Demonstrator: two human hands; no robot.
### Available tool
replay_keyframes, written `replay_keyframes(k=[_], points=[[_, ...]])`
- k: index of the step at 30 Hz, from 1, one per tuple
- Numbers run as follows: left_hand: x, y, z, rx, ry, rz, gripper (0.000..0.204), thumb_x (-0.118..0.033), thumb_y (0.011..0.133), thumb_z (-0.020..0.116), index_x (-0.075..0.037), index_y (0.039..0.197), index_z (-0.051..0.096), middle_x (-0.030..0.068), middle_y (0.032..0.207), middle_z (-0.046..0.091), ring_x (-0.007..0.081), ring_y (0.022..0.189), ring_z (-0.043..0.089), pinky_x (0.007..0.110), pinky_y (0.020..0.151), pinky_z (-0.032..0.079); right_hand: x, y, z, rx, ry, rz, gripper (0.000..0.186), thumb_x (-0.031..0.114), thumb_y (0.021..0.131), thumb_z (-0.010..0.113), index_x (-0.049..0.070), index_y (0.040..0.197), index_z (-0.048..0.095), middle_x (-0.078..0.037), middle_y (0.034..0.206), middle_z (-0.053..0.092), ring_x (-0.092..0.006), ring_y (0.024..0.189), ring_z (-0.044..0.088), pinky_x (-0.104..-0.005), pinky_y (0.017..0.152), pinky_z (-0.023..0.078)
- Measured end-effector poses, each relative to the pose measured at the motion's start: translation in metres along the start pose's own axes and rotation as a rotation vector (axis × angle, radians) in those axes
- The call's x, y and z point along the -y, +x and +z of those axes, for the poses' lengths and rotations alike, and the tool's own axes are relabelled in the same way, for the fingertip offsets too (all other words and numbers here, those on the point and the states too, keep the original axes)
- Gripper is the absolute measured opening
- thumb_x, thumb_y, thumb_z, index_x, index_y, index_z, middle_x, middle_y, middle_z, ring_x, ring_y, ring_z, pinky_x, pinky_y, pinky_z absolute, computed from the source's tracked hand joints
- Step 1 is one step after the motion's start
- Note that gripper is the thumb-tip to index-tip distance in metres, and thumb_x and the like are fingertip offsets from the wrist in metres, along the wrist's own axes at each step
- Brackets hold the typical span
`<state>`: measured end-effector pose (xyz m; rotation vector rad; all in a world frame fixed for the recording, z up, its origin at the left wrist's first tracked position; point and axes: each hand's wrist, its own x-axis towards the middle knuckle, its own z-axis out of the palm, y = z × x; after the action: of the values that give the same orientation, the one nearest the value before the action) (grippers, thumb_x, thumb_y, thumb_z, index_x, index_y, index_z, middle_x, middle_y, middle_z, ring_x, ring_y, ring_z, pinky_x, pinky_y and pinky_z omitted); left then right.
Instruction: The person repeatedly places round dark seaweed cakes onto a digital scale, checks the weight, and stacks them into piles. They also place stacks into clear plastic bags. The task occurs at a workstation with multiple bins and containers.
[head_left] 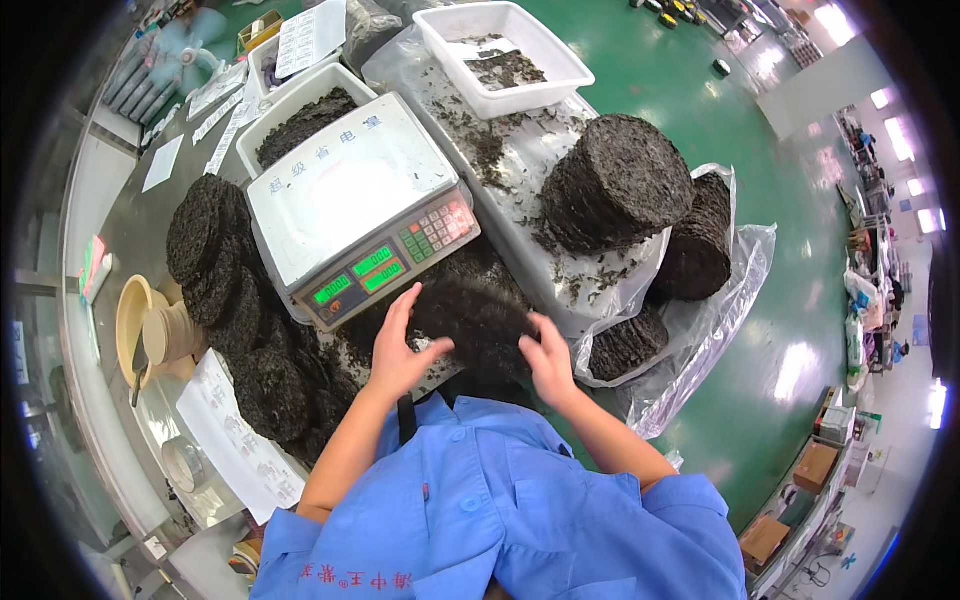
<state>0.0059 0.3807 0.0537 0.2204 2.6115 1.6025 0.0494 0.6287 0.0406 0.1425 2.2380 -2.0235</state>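
Note:
In front of my body a dark round cake of dried seaweed (pixel 478 325), smeared by motion, is between my two hands. My right hand (pixel 550 365) has its bent fingers and thumb at the cake's right edge and appears to grip it. On the other side my left hand (pixel 402 350) is open, with thumb and fingers spread, the thumb tip close to the cake's left edge. Just beyond the left hand stands a digital scale (pixel 345 185) with a bare white platform and lit green displays. Loose dark seaweed lies under and around the cake.
Stacked seaweed cakes (pixel 620 185) stand on the plastic-covered surface to the right, beside bagged stacks (pixel 700 240). More cakes (pixel 235 290) lean left of the scale. White tubs (pixel 500 108) hold seaweed scraps at the back. A cream basin (pixel 135 320) and paper sheets (pixel 235 430) lie left.

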Motion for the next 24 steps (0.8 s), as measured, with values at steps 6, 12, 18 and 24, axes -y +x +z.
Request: replay_keyframes(k=[6, 12, 18, 24], points=[[0.058, 0.008, -0.029, 0.026, -0.48, -0.456, 0.056, -0.002, 0.085, 0.071, 0.006, 0.136, 0.049, 0.0054, 0.107, 0.062, 0.0113, 0.092, 0.058, 0.026, 0.083, 0.049, -0.133, 0.079, 0.036, -0.193, 0.635, 0.274, 0.02, 0.005, 0.095, 0.052, 0.001, 0.11, 0.064, -0.002, 0.106, 0.063, -0.0127, 0.101, 0.054, -0.0243, 0.095, 0.038], [0.063, -0.037, -0.054, -0.203, -0.467, -0.53, 0.046, -0.008, 0.091, 0.065, 0.008, 0.132, 0.053, 0.0117, 0.126, 0.061, 0.0165, 0.112, 0.057, 0.029, 0.098, 0.044, -0.115, 0.075, 0.056, -0.329, -0.79, 0.073, 0.05, 0.029, 0.086, 0.073, -0.003, 0.121, 0.057, -0.014, 0.118, 0.057, -0.0302, 0.114, 0.05, -0.0407, 0.102, 0.039], [-0.006, -0.036, -0.11, -0.597, -0.617, -0.258, 0.039, -0.002, 0.094, 0.059, 0.008, 0.132, 0.052, 0.0136, 0.128, 0.06, 0.0171, 0.112, 0.058, 0.03, 0.099, 0.046, -0.141, 0.083, 0.052, -0.266, -1.037, 0.141, 0.083, 0.036, 0.072, 0.083, -0.004, 0.135, 0.045, -0.019, 0.124, 0.052, -0.0361, 0.117, 0.049, -0.0447, 0.101, 0.04], [-0.04, 0.006, -0.132, -0.895, 0.407, 0.334, 0.03, -0.004, 0.096, 0.059, 0.002, 0.126, 0.06, 0.0061, 0.113, 0.057, 0.0164, 0.106, 0.055, 0.029, 0.095, 0.044, -0.134, 0.088, 0.058, -0.301, -0.991, 0.237, 0.078, 0.032, 0.068, 0.088, -0.002, 0.126, 0.049, -0.019, 0.122, 0.053, -0.0377, 0.116, 0.051, -0.0452, 0.1, 0.042]])
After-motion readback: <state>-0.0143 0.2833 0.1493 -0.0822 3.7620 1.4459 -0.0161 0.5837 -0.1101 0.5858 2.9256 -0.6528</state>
